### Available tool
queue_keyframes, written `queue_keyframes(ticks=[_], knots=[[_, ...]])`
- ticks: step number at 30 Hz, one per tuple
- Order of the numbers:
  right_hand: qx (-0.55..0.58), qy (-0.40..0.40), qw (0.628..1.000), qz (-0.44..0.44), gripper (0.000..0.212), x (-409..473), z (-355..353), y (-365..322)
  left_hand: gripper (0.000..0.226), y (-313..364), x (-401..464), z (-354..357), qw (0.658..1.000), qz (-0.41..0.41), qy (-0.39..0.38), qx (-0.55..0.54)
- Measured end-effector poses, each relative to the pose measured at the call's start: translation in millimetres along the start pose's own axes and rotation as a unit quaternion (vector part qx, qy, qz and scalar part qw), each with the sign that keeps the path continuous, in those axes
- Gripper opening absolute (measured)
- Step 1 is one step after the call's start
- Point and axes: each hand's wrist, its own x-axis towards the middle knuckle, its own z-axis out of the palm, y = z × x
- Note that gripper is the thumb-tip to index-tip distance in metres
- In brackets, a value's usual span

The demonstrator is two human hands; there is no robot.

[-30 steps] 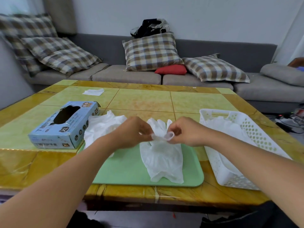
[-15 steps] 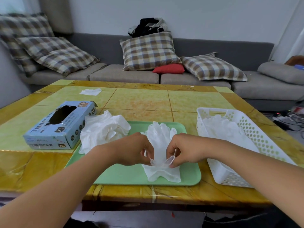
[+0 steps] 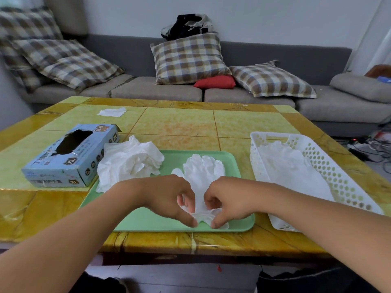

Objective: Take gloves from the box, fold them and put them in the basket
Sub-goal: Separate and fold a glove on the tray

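A white glove (image 3: 203,172) lies flat on the green tray (image 3: 231,163), fingers pointing away from me. My left hand (image 3: 169,197) and my right hand (image 3: 226,199) both pinch its cuff end near the tray's front edge. A crumpled pile of white gloves (image 3: 129,161) sits on the tray's left part. The blue glove box (image 3: 69,155) lies left of the tray with its dark opening facing up. The white perforated basket (image 3: 330,172) stands to the right and holds white gloves (image 3: 285,163).
A white tissue (image 3: 111,112) lies on the far left of the yellow tiled table (image 3: 190,123). Behind the table a grey sofa (image 3: 275,98) carries checked cushions. Cables (image 3: 372,144) lie on the floor at the right.
Both hands have drawn the glove's cuff end toward me and down to the tray's front edge. The glove now lies stretched out flat on the tray.
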Motion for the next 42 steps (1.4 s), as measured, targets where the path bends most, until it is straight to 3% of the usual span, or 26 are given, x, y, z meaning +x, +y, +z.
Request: queue_keyframes(ticks=[4, 5, 7, 10, 13, 15, 17, 20, 24, 28, 32, 36, 42], knots=[[0.100, 0.048, 0.994, -0.020, 0.008, -2, -20, 7, 0.076, 11, -2, -9, 1.000, -0.016, 0.023, 0.014], [0.183, 0.078, 0.980, -0.020, 0.010, -5, -31, 9, 0.078, 12, -5, -15, 0.998, -0.010, 0.055, -0.017], [0.386, 0.129, 0.913, -0.030, 0.013, -12, -52, 12, 0.075, 11, -8, -27, 0.981, 0.028, 0.150, -0.117], [0.597, 0.153, 0.785, -0.053, 0.012, -14, -74, 10, 0.043, 14, -7, -43, 0.893, 0.097, 0.307, -0.314], [0.680, 0.182, 0.708, -0.048, 0.018, -11, -88, 8, 0.021, 30, -4, -59, 0.778, 0.090, 0.371, -0.499], [0.730, 0.167, 0.660, -0.054, 0.047, -10, -90, 8, 0.024, 33, 0, -63, 0.733, 0.061, 0.393, -0.552], [0.739, 0.122, 0.658, -0.070, 0.075, -9, -85, 5, 0.030, 34, 5, -63, 0.717, 0.032, 0.421, -0.555], [0.702, 0.146, 0.695, -0.049, 0.061, -7, -74, -7, 0.033, 35, 6, -60, 0.704, 0.030, 0.430, -0.564], [0.689, 0.274, 0.670, -0.008, 0.031, -1, -78, -6, 0.027, 36, 1, -61, 0.735, 0.049, 0.427, -0.525], [0.660, 0.309, 0.685, -0.011, 0.027, -15, -93, -4, 0.029, 45, -8, -68, 0.779, 0.069, 0.409, -0.471], [0.641, 0.356, 0.680, -0.034, 0.023, -56, -116, -2, 0.016, 76, -6, -86, 0.760, 0.105, 0.419, -0.485], [0.606, 0.396, 0.689, -0.021, 0.018, -109, -136, 11, 0.023, 121, 7, -105, 0.748, 0.140, 0.369, -0.534], [0.604, 0.418, 0.678, 0.033, 0.031, -175, -144, 46, 0.027, 178, 38, -124, 0.766, 0.134, 0.288, -0.559]])
